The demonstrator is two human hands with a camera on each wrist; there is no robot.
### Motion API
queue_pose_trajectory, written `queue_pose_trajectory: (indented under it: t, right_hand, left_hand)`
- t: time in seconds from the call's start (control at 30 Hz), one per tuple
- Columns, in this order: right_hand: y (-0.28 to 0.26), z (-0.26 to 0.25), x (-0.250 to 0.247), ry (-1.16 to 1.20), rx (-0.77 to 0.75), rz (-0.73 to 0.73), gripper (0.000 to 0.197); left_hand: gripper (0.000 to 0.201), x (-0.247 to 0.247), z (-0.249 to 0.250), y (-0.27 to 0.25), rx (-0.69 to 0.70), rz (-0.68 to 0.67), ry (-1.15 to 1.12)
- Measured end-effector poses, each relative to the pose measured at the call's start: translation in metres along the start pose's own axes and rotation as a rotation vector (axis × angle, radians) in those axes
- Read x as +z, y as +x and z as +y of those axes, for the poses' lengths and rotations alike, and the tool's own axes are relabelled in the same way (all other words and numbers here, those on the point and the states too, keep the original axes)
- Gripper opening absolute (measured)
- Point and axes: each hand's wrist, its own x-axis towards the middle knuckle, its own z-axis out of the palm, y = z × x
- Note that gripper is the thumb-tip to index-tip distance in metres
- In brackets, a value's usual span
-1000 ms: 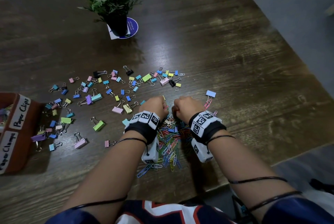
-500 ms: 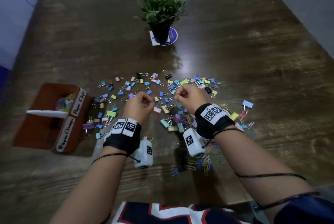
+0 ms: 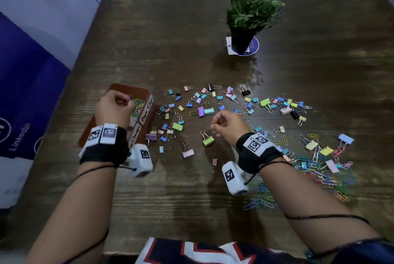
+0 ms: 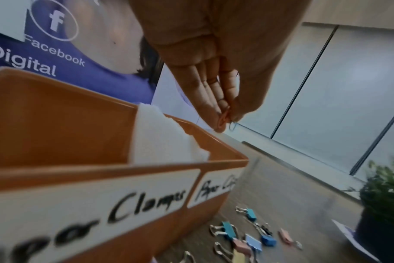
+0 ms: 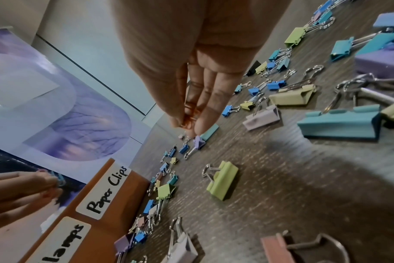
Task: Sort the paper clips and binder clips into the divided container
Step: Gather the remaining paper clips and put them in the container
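Paper clips (image 3: 317,170): heaped loose on tabletop (image 3: 191,29) at right, near right forearm; a further batch already lodged in far compartment of divided container (image 3: 147,93), labelled "Paper Clips". Binder clips (image 3: 207,111): scattered across tabletop centre, between container and heap, many colours, all still outside. Near compartment, labelled "Paper Clamps", contents not visible; white divider standing between the two.

Left hand (image 3: 115,108): poised above far compartment, grip narrow, fingertips pinching a few paper clips, orange and blue among them. Right hand (image 3: 229,124): raised over binder-clip scatter, apart from tabletop, grip narrow, pinching several orange-looking paper clips.

Progress, judged: early to middling; paper-clip sorting partly done, large heap remaining; binder clips seemingly not begun.

Surroundings: potted artificial plant (image 3: 249,12) on round coaster, far side, well apart from work. Printed banner (image 3: 32,72) beyond left tabletop edge. Binder clips crowded just beside container wall; nothing barring open top.
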Motion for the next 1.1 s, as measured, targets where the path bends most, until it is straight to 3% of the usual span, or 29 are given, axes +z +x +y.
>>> queue_pose_trajectory:
  t: [0.17,0.3,0.5,0.67,0.83,1.03,1.1]
  right_hand:
    - [-0.001,-0.001,0.007,0.011,0.028,0.016,0.024]
    - [-0.001,-0.003,0.012,0.045,0.049,0.016,0.021]
    - [0.005,-0.016,0.034,0.037,0.025,-0.014,0.026]
    - [0.015,-0.061,0.066,0.098,-0.054,-0.067,0.024]
    - [0.039,-0.111,0.109,0.192,-0.156,-0.102,0.024]
    - [0.064,-0.137,0.158,-0.012,-0.240,0.015,0.014]
    - [0.067,-0.137,0.163,-0.159,-0.252,-0.020,0.027]
  left_hand:
    - [0.036,-0.003,-0.004,0.023,-0.046,-0.135,0.080]
    - [0.037,-0.020,-0.020,0.011,0.034,-0.097,0.113]
    - [0.042,-0.022,-0.084,0.003,0.116,-0.027,0.248]
    - [0.057,-0.009,-0.107,-0.012,0.183,-0.009,0.323]
    - [0.058,-0.007,-0.111,-0.014,0.187,0.017,0.317]
    - [0.058,-0.006,-0.115,-0.013,0.204,0.042,0.274]
    - [0.057,-0.005,-0.115,-0.013,0.204,0.036,0.272]
